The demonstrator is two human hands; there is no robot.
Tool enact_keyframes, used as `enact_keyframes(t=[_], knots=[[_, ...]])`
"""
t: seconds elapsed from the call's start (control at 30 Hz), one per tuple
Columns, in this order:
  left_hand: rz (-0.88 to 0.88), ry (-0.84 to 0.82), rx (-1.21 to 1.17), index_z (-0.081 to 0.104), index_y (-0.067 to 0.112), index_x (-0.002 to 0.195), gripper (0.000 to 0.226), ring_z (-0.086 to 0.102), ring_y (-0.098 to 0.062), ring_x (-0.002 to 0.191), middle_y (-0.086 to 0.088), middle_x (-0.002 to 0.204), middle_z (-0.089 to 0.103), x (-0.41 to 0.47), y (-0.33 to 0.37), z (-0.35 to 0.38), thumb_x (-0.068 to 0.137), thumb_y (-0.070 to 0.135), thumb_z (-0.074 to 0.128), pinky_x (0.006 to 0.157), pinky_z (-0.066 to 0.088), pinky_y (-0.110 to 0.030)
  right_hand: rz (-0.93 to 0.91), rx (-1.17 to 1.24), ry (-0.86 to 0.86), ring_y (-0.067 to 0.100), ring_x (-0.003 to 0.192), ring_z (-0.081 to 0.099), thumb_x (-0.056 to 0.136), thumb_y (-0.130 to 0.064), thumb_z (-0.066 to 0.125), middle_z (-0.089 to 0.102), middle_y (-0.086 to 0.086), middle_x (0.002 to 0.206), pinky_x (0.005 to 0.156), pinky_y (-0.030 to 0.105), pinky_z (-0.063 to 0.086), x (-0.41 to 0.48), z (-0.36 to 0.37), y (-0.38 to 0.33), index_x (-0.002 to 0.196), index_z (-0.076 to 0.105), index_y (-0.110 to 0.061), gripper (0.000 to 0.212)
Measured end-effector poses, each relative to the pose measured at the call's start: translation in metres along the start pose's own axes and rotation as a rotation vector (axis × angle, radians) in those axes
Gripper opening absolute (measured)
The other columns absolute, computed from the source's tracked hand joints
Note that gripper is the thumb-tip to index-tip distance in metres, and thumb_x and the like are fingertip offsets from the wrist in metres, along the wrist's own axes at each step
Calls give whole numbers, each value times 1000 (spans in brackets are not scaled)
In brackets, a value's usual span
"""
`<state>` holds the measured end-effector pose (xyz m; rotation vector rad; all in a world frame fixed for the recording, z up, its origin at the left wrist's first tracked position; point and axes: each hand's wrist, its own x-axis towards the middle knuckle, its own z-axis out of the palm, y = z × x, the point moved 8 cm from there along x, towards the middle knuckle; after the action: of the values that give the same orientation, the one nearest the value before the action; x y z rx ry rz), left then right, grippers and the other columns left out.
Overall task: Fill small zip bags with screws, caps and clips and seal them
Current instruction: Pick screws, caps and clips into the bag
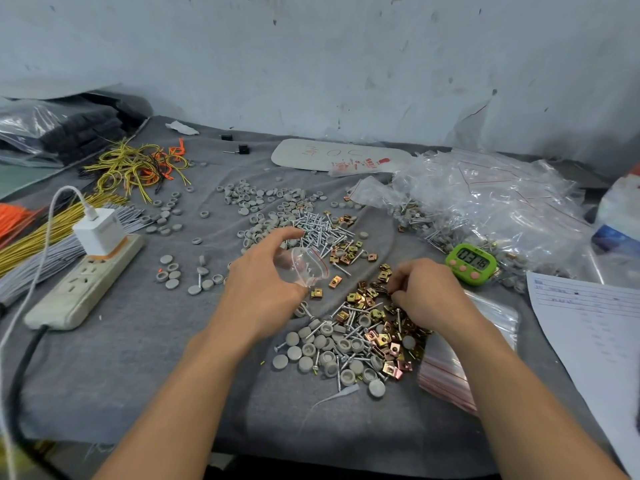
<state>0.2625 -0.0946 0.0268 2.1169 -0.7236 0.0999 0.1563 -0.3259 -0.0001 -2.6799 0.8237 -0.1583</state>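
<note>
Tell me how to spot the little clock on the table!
Look at the big heap of clear plastic bags on the right side of the table. At its near edge, beside the right hand, sits the timer. It is the only bright green thing, with a number screen and pink buttons.

Grey-cloth table (pixel 138 375) w/ caps (pixel 256 199), screws (pixel 318 226), clips (pixel 367 299), power strip (pixel 86 282), green timer (pixel 471 263), wires (pixel 138 164), bag pile (pixel 485 195), paper sheet (pixel 595 327).
</note>
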Motion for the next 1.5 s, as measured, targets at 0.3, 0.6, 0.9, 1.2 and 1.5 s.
enact_keyframes(t=[0.3,0.6,0.9,1.2,1.5], knots=[[-15,-9,-19,53,57,123,64,54,24,88,33,94,60,-1,0,2,77,20,78,61,39,1,-80,694,179,2,59,67,83,-6,78,76,-10,70,60,25,49,-18,-23,-11,79,74,-25,20],[-11,-38,-7,51,58,126,66,62,4,79,21,104,67,-2,4,6,79,19,78,59,38,2,-148,779,171,13,68,76,72,-6,88,78,-8,72,69,39,64,-32,-25,-36,79,82,-30,25],[68,-172,-129,50,60,127,75,64,4,89,22,110,67,-7,25,18,74,17,82,67,54,-16,-340,710,258,-5,64,69,74,-11,87,73,-25,69,57,7,48,-46,-31,-77,82,81,-40,31],[35,-162,-321,59,52,124,69,71,1,78,17,101,75,-4,17,9,76,9,86,64,54,-16,-285,706,403,-5,56,64,88,-19,75,73,-25,73,48,11,44,-40,-46,-72,90,82,-35,18],[-85,159,-673,67,36,121,58,74,-9,89,7,102,77,3,4,-20,81,-5,78,73,57,-21,-26,169,7,-6,69,64,86,-19,79,71,-21,73,53,6,39,-21,-17,2,71,72,-42,28]])
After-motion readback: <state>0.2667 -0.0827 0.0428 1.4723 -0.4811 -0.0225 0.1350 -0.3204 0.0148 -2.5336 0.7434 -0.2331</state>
